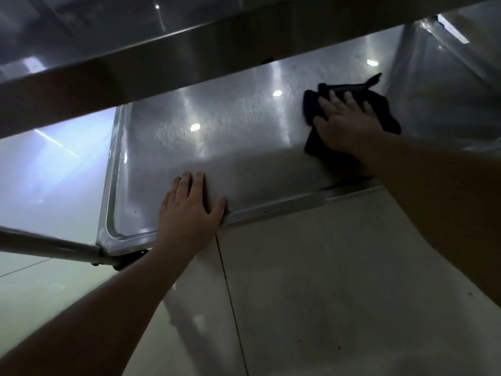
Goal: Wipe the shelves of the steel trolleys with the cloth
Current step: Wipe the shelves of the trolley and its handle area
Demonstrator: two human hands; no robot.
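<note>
Two hands at work on the lower shelf (pixel 217 137) of a steel trolley, with wiping plainly the step in hand. Right hand (pixel 344 126) spread flat on the dark cloth (pixel 385 112), fingers straight, grip released and pressing rather than clutching; cloth bunched under the palm toward the far right end of the shelf, near the upright end wall (pixel 433 85). Left hand (pixel 189 210) laid flat over the near rim (pixel 284 206), grip likewise released, holding nothing, seemingly steadying the trolley.

Judging by where the cloth lies, most of the shelf's left stretch still to be covered, though how much has been wiped cannot be told from the sheen alone. Next move likely calling for a long sweep leftward, pressure kept even through the flat palm.

Room for that: open steel between cloth and left rim, nothing standing on it. Raised lip all round, rounded at the near left corner (pixel 113 232), apt to trap dirt and needing the cloth worked in with fingertips. Upper shelf (pixel 162 50) hanging low overhead, limiting lift of the forearm. Left hand sits just beside the sweep's path along the near edge and may need shifting
</note>
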